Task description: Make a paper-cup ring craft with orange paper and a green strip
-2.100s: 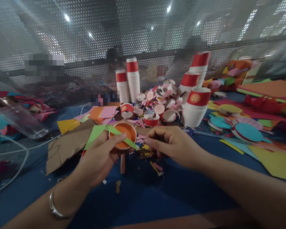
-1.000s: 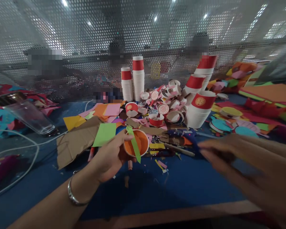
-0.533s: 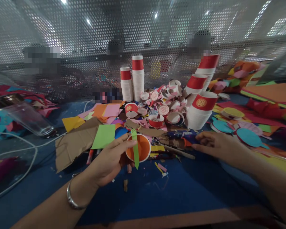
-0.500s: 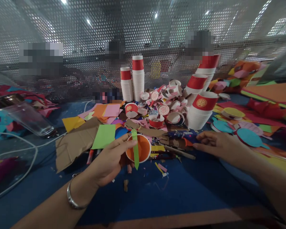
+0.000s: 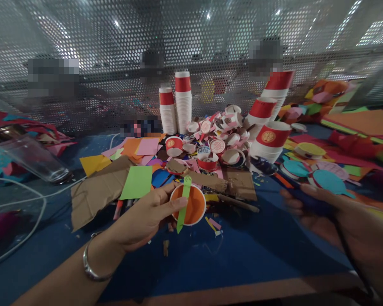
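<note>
My left hand (image 5: 147, 219) is closed on a short paper cup (image 5: 197, 208) with an orange inside and a white rim. Under its thumb, a pointed green paper strip (image 5: 184, 204) with a small drawing at its top lies across the cup's mouth. At the right, my right hand (image 5: 315, 212) is wrapped round a blue glue gun (image 5: 301, 196) with an orange trigger. The gun's dark nozzle end points up and left toward the cup stacks, and a black cord (image 5: 349, 250) trails down from it. Motion blurs this hand somewhat.
Tall stacks of red and white paper cups (image 5: 183, 106) stand at the back. Cut cup pieces and paper scraps (image 5: 231, 131) are heaped between them. Cardboard (image 5: 98, 191) and green paper (image 5: 136, 182) lie left of centre. A glass bottle (image 5: 35, 159) and white cable (image 5: 15, 183) are farther left.
My right hand has taken hold of the glue gun, lifted it off the pile and drawn it right. The cup has shifted slightly right, and the green strip on it has tilted.
</note>
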A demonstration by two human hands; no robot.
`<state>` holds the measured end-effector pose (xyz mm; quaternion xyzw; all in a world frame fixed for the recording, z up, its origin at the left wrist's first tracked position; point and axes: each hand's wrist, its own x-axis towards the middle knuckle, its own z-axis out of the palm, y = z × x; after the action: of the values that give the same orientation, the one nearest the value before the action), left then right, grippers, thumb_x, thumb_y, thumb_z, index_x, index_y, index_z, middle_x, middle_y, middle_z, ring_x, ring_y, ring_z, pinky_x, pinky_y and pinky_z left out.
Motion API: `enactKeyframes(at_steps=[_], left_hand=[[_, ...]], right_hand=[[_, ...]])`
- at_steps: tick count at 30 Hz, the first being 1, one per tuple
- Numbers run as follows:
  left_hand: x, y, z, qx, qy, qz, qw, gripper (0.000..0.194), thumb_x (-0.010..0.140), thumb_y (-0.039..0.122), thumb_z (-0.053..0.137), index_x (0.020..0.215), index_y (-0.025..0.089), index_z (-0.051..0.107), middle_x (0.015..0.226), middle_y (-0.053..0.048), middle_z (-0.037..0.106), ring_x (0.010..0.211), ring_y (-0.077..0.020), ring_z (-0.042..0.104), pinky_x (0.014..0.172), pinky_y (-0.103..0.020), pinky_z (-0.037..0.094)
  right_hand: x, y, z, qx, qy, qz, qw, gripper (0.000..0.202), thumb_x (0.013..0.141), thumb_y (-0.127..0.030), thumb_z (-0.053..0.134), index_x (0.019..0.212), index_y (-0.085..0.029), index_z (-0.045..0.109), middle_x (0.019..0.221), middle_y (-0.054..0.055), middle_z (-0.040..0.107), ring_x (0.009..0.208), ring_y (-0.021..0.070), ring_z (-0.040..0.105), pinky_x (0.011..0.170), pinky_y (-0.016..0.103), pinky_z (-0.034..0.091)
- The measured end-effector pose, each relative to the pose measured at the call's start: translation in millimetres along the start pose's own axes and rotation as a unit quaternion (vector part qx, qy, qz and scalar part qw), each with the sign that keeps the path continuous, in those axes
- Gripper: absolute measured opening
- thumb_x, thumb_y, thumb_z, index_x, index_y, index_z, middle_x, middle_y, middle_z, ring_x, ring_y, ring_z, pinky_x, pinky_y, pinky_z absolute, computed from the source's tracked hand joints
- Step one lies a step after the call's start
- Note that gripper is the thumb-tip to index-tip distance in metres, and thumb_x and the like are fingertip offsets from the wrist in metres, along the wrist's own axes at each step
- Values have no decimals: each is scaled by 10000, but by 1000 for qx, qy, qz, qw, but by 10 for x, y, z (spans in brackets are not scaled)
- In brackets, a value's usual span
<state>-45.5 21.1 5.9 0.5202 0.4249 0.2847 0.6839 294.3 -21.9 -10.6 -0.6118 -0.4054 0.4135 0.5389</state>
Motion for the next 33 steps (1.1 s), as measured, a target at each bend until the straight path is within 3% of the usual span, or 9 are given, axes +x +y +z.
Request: enactKeyframes(at_steps=[3,8,13,17,24,33], left_hand=[[9,15,15,-9,0,-1,1000,272,948,443,740,1009,180,706,838,-28,649,628,-100,554,543,-182,470],[22,75,65,-22,-7,6,1000,264,924,426,772,873,177,702,776,-4,631,575,-79,529,474,-145,455],[27,102,69,-12,-15,2,1000,284,894,446,800,935,185,693,785,8,620,538,-77,509,407,-143,455],[29,80,35,16,-20,-7,1000,324,849,402,851,1032,193,682,824,18,631,581,-81,543,437,-143,482],[35,61,1,75,2,30,997,261,860,347,837,975,179,674,773,42,625,602,-68,515,486,-131,457],[19,50,-1,115,-2,59,992,254,927,401,764,953,172,658,776,37,593,611,-72,515,533,-158,464]], right_hand=[[-55,51,15,143,-50,149,977,106,817,-383,777,782,-289,743,786,104,674,589,194,619,525,316,584],[-82,85,36,204,-171,209,941,244,891,-381,702,694,-240,683,708,51,508,559,160,502,551,323,537],[-27,-34,96,170,-218,216,937,400,917,-392,676,572,-211,588,630,18,421,543,127,447,515,287,455],[84,-119,219,144,-261,175,938,405,691,-430,898,568,-192,595,569,-3,468,497,105,444,432,238,368],[221,-316,508,58,-318,103,941,448,745,-503,884,602,-174,615,537,5,563,495,100,501,493,213,402],[237,-294,568,63,-346,136,926,420,707,-497,915,666,-161,665,557,-10,561,499,87,478,488,197,422]])
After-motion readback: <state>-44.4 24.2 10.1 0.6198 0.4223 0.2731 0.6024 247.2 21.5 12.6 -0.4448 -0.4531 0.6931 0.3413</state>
